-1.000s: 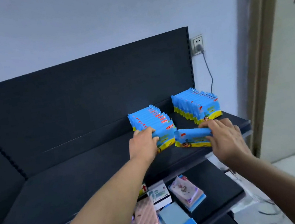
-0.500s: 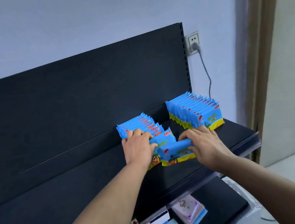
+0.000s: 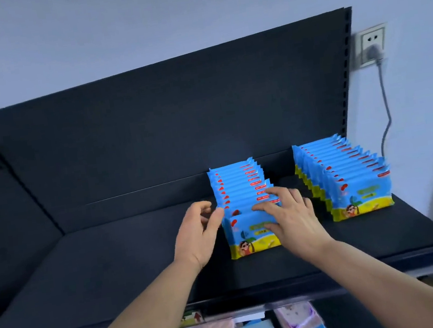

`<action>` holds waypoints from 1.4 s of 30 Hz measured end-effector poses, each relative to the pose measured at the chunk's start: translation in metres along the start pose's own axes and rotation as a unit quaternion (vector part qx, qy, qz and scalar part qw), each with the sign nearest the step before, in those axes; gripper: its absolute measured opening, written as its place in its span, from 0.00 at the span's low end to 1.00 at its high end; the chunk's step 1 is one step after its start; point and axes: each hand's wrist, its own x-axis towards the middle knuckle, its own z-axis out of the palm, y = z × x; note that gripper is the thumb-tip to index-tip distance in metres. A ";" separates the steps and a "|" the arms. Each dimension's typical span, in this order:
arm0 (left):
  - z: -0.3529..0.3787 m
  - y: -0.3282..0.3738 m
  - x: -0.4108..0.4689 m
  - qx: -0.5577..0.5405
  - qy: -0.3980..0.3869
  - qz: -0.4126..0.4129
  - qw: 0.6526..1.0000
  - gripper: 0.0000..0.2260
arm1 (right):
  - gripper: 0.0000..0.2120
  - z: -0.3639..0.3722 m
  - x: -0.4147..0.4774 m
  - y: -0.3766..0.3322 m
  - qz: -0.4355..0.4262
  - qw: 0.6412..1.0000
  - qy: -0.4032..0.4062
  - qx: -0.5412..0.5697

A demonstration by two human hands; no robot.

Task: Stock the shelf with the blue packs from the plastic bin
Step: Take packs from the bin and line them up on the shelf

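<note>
Head view: mid-frame, a row of blue packs [image 3: 238, 185], red-marked on top with a yellow cartoon strip below, stands upright on the dark shelf [image 3: 112, 262], the left hand [image 3: 197, 236] loosely open-gripped at its left edge, the right hand [image 3: 292, 217] flat, grip open, on the front pack [image 3: 251, 238].

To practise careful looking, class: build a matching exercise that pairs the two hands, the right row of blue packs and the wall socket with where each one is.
Things
1. left hand
2. right hand
3. right row of blue packs
4. wall socket

Places
A. on the wall, with a grey plug in it
B. spread over the front pack of the left row
C. at the left edge of the left row
D. standing untouched near the right end of the shelf

Pairs: 1-C, 2-B, 3-D, 4-A
</note>
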 end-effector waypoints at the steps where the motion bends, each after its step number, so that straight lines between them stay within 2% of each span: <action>1: 0.001 -0.003 -0.006 0.004 -0.030 -0.004 1.000 0.28 | 0.23 0.001 0.000 0.000 -0.006 1.000 -0.006 0.001; 4: 0.010 -0.002 -0.018 0.094 -0.114 -0.001 0.989 0.46 | 0.32 0.006 -0.005 0.000 -0.021 0.999 -0.043 -0.022; 7: 0.023 -0.003 -0.024 0.194 -0.135 -0.003 0.972 0.54 | 0.39 0.009 -0.010 0.001 0.016 0.997 -0.081 -0.014; 12: 0.042 -0.006 -0.022 0.227 -0.070 -0.033 0.971 0.46 | 0.42 0.018 -0.010 -0.004 0.059 0.994 -0.079 0.053; 16: 0.054 -0.001 -0.018 0.189 -0.038 -0.060 0.979 0.40 | 0.43 0.023 -0.002 -0.002 0.060 0.994 -0.066 0.069; 26: 0.050 0.002 -0.021 0.161 -0.047 -0.116 0.979 0.47 | 0.44 0.009 -0.013 0.005 0.038 0.997 -0.069 0.013; 33: 0.045 0.010 -0.033 0.193 -0.045 -0.131 0.971 0.49 | 0.41 0.004 -0.022 -0.003 0.009 0.998 -0.055 -0.027; 36: 0.036 0.012 -0.043 0.238 -0.048 -0.122 0.962 0.43 | 0.38 0.012 -0.025 -0.012 -0.042 0.998 -0.024 -0.035; 40: 0.014 0.005 -0.064 0.318 -0.030 -0.075 0.945 0.21 | 0.31 0.020 -0.027 -0.037 -0.122 0.992 -0.005 -0.027; 42: -0.001 -0.002 -0.078 0.336 -0.006 -0.060 0.940 0.15 | 0.27 0.023 -0.027 -0.056 -0.159 0.987 0.010 0.002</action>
